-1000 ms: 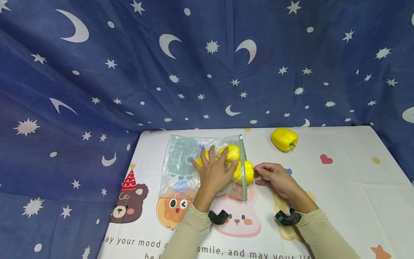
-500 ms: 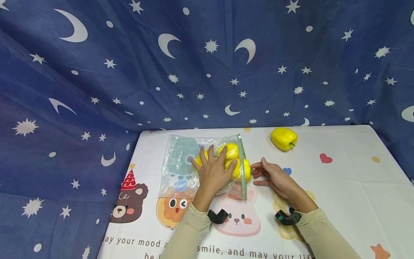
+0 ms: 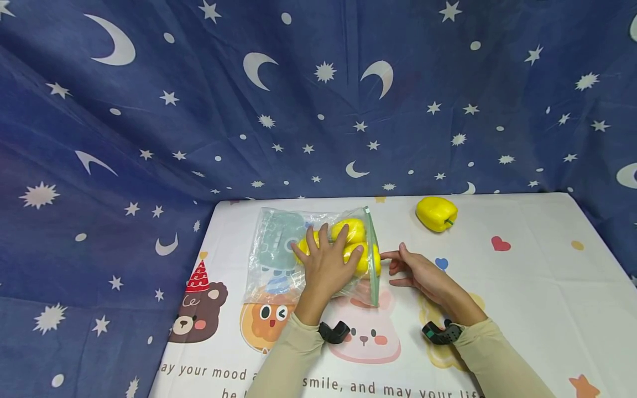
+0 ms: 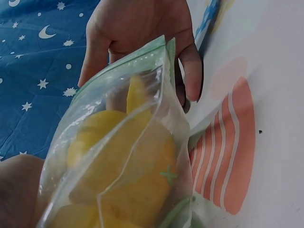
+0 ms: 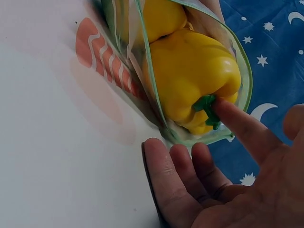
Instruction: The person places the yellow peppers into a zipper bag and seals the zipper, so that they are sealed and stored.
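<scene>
A clear zip bag with a green-edged mouth lies on the table, its opening facing right. Inside are several yellow bell peppers. My left hand rests on top of the bag with fingers spread, over the peppers. At the mouth sits one yellow bell pepper, stem outward and mostly within the green rim. My right hand touches it by the green stem with an extended index finger; the other fingers are held away from it. Another yellow bell pepper lies outside, at the back.
A white cloth printed with cartoon animals, hearts and lettering covers the table. Behind and to the left hangs a blue curtain with moons and stars. A dark wrist camera is worn on each wrist.
The pepper at the mouth has slid left, deeper into the bag, pushed by my right hand. That hand went from fingers gathered at the stem to one extended index finger. My left hand stays put.
</scene>
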A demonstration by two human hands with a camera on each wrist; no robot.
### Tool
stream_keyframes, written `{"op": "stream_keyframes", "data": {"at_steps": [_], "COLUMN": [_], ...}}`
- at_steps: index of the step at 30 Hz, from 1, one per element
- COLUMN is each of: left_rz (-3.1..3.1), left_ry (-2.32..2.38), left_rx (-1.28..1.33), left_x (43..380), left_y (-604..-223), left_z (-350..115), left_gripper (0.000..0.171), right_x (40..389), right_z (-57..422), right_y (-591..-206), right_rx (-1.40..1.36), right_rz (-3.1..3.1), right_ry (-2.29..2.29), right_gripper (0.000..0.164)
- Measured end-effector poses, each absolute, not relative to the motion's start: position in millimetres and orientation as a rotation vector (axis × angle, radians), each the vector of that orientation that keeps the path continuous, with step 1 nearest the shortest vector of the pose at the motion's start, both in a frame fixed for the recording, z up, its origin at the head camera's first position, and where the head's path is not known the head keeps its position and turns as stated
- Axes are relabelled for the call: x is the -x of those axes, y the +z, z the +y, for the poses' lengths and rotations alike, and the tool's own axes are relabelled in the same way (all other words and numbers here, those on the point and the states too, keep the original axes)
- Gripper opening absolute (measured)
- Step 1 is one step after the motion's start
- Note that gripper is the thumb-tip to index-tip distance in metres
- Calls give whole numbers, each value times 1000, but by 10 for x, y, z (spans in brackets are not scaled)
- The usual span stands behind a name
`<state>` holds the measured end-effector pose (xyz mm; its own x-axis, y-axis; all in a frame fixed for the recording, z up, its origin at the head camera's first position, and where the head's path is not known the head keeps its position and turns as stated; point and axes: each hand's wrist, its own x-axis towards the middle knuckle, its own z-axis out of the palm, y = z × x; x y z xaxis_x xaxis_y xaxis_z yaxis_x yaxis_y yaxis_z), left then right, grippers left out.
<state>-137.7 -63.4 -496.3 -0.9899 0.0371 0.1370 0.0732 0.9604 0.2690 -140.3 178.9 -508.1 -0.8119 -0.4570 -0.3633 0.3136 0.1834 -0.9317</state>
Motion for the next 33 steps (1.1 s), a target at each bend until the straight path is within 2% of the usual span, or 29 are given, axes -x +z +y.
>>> {"op": "stream_keyframes", "data": {"at_steps": [21, 33], "left_rz": [-2995, -2980], "left_ry": [-366, -366], "left_rx": [72, 77], "left_x": [1376, 1376], "left_y": [-4961, -4962], "left_z": [-648, -650], "left_gripper": [67, 66], "right_x": [1420, 1455], "right_z": [1746, 1821], "right_y": [-5093, -5075], "right_rx": [145, 152], "right_rz": [1921, 1873], "right_ry": [-1603, -1663], "right_gripper": [71, 79]}}
